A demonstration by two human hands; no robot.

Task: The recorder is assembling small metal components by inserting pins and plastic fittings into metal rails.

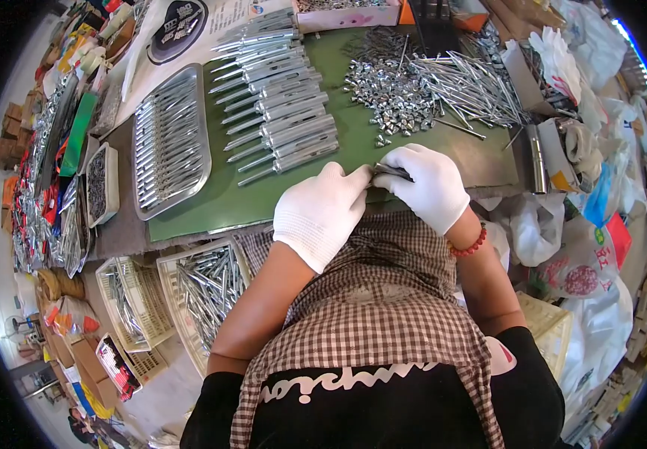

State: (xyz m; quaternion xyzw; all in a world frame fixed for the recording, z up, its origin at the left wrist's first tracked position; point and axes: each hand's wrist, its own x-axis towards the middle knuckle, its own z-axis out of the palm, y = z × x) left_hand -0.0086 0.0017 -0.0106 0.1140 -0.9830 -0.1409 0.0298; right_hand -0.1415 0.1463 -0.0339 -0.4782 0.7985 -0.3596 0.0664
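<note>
Both my hands wear white knitted gloves and meet at the near edge of the green work mat [211,206]. My right hand [429,187] is closed on a small dark grey metal piece [395,172], part of which shows between thumb and fingers. My left hand [319,217] has its fingers bent together, their tips touching the same spot; what they grip there is hidden. Just beyond, slotted metal sleeves with pointed rods [293,131] lie in a long overlapping row. Small cone-shaped metal nuts [391,93] are heaped ahead of my right hand, beside a pile of long metal rods [469,86].
A steel tray [205,161] of similar pointed rods stands at left, near a small white bin [114,183] of dark parts. Plastic baskets [166,269] of metal parts sit below the table edge. A metal cylinder [537,161] and plastic bags [536,224] crowd the right side.
</note>
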